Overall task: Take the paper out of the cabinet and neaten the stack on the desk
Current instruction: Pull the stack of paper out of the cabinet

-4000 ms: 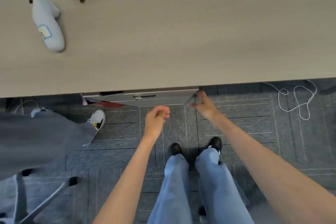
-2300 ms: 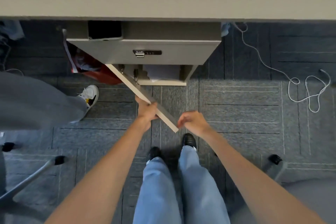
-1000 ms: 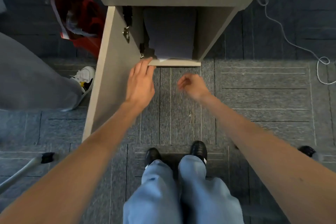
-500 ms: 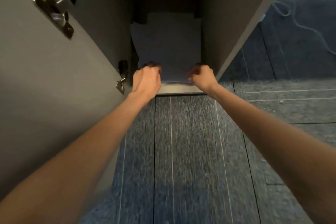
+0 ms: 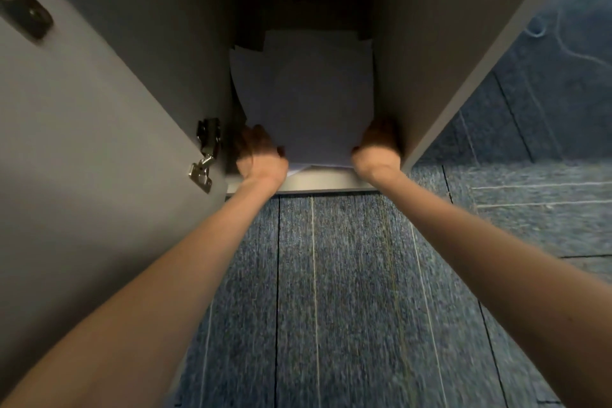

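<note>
An untidy stack of white paper [image 5: 306, 93] lies on the floor of the open cabinet [image 5: 440, 43], its sheets fanned out at the back left. My left hand [image 5: 258, 152] grips the stack's near left corner. My right hand [image 5: 377, 147] grips the near right corner, pressed against the cabinet's right wall. The near edge of the stack is lifted slightly off the cabinet's bottom lip [image 5: 318, 180]. The fingers of both hands are partly hidden under and behind the paper.
The cabinet door [image 5: 82, 126] stands swung open on the left, with a metal hinge [image 5: 205, 152] near my left hand. Blue-grey carpet tiles [image 5: 331, 291] cover the floor below. A white cable [image 5: 563, 33] lies on the floor at the right.
Both hands have slid from the stack's front edge to its two near corners and closed on them. The front of the stack has risen a little. The camera has moved closer.
</note>
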`<state>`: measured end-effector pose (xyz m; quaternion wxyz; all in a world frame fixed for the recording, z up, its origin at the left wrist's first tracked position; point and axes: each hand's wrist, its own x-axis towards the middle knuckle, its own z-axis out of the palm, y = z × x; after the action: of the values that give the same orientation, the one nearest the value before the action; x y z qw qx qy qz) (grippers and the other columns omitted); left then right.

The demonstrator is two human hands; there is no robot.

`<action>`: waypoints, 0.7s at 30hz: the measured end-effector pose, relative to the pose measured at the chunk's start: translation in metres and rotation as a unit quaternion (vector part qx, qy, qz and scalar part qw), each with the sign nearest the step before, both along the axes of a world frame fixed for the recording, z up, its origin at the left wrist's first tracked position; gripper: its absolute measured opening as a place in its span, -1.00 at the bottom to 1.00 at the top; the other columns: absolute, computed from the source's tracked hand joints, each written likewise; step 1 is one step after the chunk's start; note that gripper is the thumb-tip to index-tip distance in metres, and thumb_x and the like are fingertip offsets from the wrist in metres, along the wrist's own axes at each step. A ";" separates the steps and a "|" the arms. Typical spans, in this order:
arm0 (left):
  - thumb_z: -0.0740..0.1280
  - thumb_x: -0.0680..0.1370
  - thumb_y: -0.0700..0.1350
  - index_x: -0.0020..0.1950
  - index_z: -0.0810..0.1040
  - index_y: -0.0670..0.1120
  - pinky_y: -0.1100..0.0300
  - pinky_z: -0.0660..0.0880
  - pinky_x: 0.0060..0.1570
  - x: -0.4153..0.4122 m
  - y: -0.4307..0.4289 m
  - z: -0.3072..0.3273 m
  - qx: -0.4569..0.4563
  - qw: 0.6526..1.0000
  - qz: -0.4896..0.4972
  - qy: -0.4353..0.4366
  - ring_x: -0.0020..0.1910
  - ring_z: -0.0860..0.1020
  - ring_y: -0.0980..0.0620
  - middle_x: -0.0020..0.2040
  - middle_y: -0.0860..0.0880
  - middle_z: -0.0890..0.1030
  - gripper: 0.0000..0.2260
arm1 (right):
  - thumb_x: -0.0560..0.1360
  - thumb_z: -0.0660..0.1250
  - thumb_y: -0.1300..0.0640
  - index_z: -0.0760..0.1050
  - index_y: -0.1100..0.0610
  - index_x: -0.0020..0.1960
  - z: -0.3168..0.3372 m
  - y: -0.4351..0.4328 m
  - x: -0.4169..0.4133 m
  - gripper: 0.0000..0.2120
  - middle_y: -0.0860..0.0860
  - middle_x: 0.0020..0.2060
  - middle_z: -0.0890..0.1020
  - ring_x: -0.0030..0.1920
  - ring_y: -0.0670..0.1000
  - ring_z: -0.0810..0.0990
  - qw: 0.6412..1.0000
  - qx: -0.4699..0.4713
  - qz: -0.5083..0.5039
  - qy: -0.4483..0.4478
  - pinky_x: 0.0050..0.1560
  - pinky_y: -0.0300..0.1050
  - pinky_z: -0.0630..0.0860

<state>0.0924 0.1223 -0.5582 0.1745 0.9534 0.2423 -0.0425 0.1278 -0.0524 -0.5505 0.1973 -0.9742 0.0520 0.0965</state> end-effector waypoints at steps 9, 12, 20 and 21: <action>0.20 0.59 -0.02 0.39 0.41 -0.13 0.04 0.43 0.24 0.018 0.013 0.006 -0.152 0.984 0.092 0.006 0.36 0.46 -0.19 0.39 -0.18 0.47 -0.60 | 0.44 0.37 0.08 0.20 0.33 0.43 0.000 0.010 0.025 -0.32 0.26 0.36 0.38 0.37 0.25 0.38 0.991 0.096 -0.085 0.026 0.28 0.01 0.39; 0.19 0.57 -0.04 0.30 0.47 -0.15 0.10 0.46 0.05 0.003 0.005 0.011 -0.039 0.998 0.058 -0.011 0.26 0.54 -0.21 0.27 -0.21 0.56 -0.65 | 0.45 0.36 0.07 0.15 0.32 0.46 0.005 0.007 0.032 -0.29 0.27 0.40 0.32 0.42 0.25 0.31 0.996 0.070 -0.046 0.021 0.33 0.03 0.35; 0.26 0.53 -0.04 0.57 -0.05 -0.19 -0.09 0.25 0.40 0.011 0.009 0.005 -0.069 0.995 0.074 0.001 0.55 0.06 -0.22 0.57 -0.21 0.06 -0.27 | 0.41 0.34 -0.01 0.20 0.30 0.45 0.012 0.006 0.047 -0.28 0.23 0.34 0.42 0.32 0.26 0.43 0.994 0.097 -0.027 0.051 0.20 0.03 0.49; 0.24 0.53 -0.04 0.57 -0.03 -0.20 -0.08 0.26 0.39 0.014 0.010 0.004 -0.058 0.996 0.073 0.004 0.54 0.10 -0.23 0.56 -0.22 0.09 -0.29 | 0.41 0.34 -0.01 0.22 0.30 0.44 0.011 0.006 0.046 -0.29 0.23 0.33 0.43 0.31 0.26 0.44 0.994 0.094 -0.027 0.051 0.19 0.03 0.49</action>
<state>0.1061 0.1327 -0.5544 0.2309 0.9212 0.3096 -0.0477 0.1738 -0.0463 -0.5400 0.2879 -0.9434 0.0786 0.1449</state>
